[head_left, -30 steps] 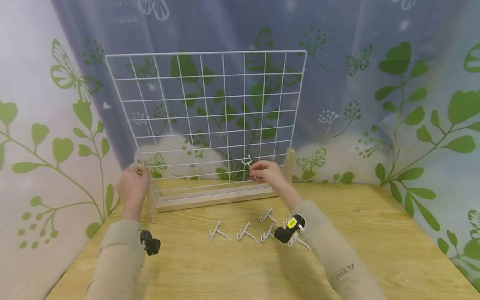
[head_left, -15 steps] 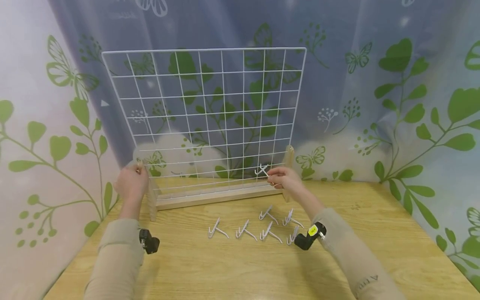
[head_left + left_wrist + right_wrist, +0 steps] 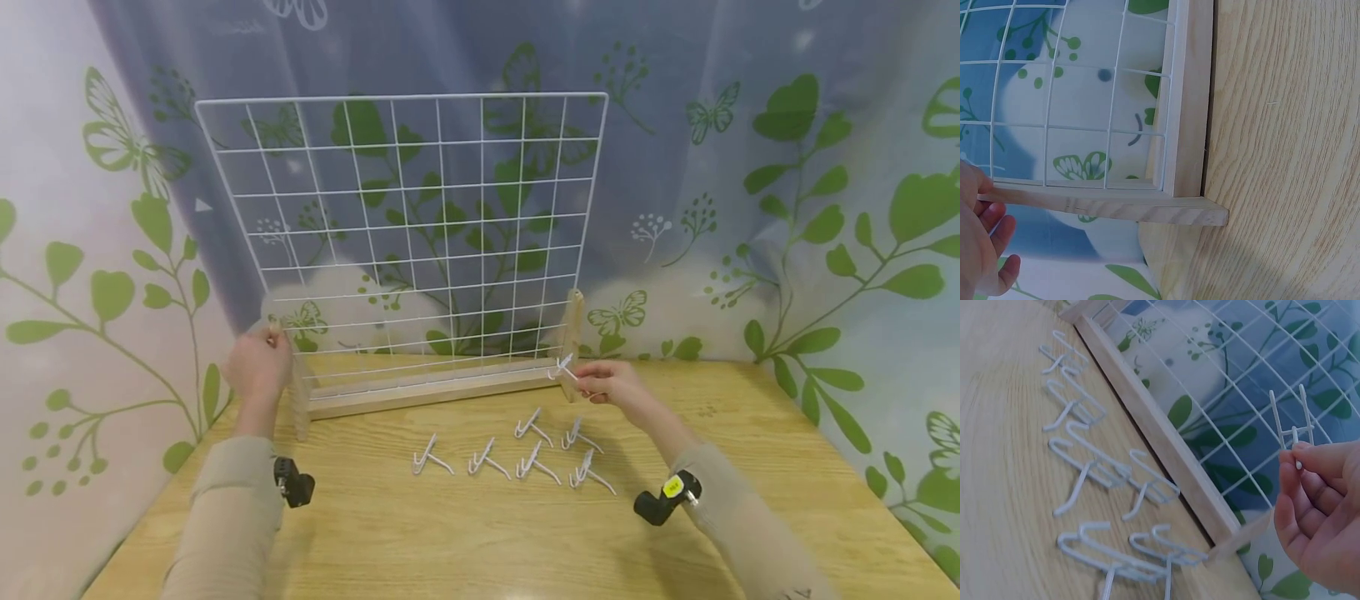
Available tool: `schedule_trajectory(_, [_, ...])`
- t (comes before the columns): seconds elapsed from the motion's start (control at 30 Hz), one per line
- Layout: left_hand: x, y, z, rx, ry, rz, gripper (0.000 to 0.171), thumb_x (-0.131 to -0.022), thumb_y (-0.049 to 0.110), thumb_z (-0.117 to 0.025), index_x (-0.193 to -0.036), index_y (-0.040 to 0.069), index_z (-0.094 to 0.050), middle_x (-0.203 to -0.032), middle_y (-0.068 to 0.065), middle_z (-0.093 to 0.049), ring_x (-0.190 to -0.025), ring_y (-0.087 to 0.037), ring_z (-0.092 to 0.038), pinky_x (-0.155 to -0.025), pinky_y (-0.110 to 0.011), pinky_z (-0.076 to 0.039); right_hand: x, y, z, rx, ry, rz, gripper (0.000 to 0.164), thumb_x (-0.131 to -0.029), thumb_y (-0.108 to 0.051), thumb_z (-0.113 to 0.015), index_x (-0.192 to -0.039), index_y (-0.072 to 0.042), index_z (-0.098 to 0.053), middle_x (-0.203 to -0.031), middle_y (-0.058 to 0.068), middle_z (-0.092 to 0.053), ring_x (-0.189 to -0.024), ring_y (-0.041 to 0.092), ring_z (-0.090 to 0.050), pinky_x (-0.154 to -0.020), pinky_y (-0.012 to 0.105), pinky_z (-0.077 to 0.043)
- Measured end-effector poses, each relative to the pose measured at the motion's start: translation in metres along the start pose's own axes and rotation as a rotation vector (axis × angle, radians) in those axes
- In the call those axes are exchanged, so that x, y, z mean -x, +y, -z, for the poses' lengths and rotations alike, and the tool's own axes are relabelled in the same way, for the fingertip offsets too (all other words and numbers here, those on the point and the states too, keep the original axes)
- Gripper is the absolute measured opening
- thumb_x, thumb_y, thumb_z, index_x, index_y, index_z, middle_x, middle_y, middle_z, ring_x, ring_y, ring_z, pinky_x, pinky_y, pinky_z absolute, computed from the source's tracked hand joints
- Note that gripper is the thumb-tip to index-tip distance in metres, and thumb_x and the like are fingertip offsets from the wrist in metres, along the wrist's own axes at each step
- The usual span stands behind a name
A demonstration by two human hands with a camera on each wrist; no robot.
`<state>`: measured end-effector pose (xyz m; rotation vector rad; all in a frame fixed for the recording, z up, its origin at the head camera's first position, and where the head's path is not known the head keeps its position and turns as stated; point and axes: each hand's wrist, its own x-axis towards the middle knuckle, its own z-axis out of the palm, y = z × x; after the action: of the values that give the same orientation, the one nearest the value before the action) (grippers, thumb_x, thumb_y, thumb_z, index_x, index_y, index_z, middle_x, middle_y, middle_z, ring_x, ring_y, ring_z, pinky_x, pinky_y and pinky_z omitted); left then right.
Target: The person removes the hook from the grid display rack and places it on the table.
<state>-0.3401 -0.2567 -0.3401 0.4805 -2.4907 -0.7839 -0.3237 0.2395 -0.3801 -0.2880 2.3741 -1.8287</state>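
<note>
My left hand (image 3: 258, 367) pinches the top of the left wooden post (image 3: 1104, 209) of a rack. That rack is a white wire grid panel (image 3: 405, 97) standing upright in a wooden base (image 3: 435, 397). Between the thumb and fingertips of my right hand (image 3: 622, 390), a white wire hook (image 3: 1306, 412) is held by its stem, its two prongs pointing up in the right wrist view. In the head view this hook overlaps the foot of the right wooden post (image 3: 573, 325). Several similar white hooks (image 3: 429, 458) lie on the table in front of the base.
The wood-grain table (image 3: 420, 542) carries the rack near its back edge. Close behind and at both sides hangs a curtain (image 3: 675, 292) printed with leaves and butterflies. Each sleeve has a black wrist camera (image 3: 294, 483) on it.
My right hand has drawn the hook away from the lower right of the grid, moving right and down to beside the right post. My left hand stays at the left post.
</note>
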Motion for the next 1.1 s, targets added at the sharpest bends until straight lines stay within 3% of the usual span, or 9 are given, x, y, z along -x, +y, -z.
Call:
schedule_trajectory(0.33, [0.004, 0.001, 0.004, -0.019, 0.009, -0.010, 0.040, -0.096, 0.030, -0.040, -0.101, 0.000, -0.065, -0.098, -0.023, -0.066, -0.090, -0.042, -0.059, -0.083, -0.054, -0.038, 0.026, 0.024, 0.025, 0.044, -0.044, -0.021, 0.041, -0.090, -0.006, -0.057, -0.120, 0.020, -0.046, -0.082, -0.005, -0.063, -0.077, 0.009, -0.060, -0.071, 0.024, -0.051])
schedule_trajectory(0.7, [0.004, 0.002, 0.002, -0.026, 0.031, -0.010, 0.042, -0.096, 0.032, -0.037, -0.092, -0.001, -0.064, -0.095, -0.023, -0.065, -0.090, -0.044, -0.058, -0.080, -0.055, -0.038, 0.052, 0.047, 0.050, 0.097, -0.095, -0.065, 0.040, -0.091, -0.012, -0.058, -0.118, 0.017, -0.051, -0.094, 0.005, -0.066, -0.085, 0.014, -0.061, -0.076, 0.031, -0.051])
schedule_trajectory(1.1, [0.004, 0.002, 0.001, -0.011, 0.027, -0.008, 0.040, -0.095, 0.030, -0.038, -0.087, 0.000, -0.063, -0.096, -0.024, -0.065, -0.092, -0.046, -0.058, -0.081, -0.056, -0.037, 0.073, 0.070, 0.061, 0.142, -0.104, -0.111, 0.037, -0.091, -0.010, -0.057, -0.115, 0.017, -0.053, -0.085, -0.002, -0.062, -0.077, 0.008, -0.056, -0.070, 0.027, -0.049])
